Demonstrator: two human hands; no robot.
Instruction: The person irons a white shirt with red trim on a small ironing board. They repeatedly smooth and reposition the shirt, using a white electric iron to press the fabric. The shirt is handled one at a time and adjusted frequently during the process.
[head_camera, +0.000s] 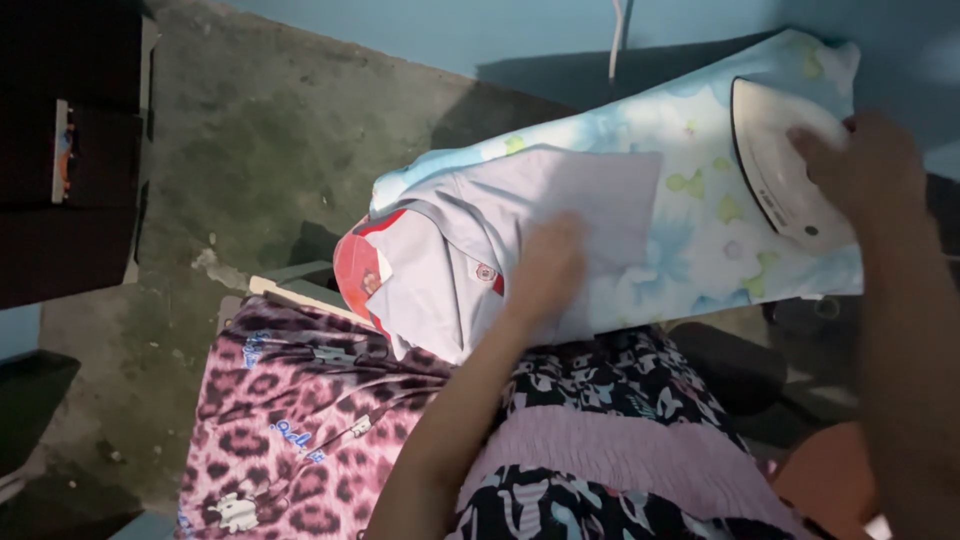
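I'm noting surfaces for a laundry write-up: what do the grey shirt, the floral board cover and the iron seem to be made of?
The grey shirt looks like thin woven cloth, matte, with soft folds at the collar. The floral board cover seems printed fabric, smooth and stretched flat. The iron looks like white moulded plastic, slightly glossy; its soleplate is hidden. The right hand grips it; the left hand presses the shirt.

A small round red-and-white badge (486, 272) sits on the grey shirt (560, 215).
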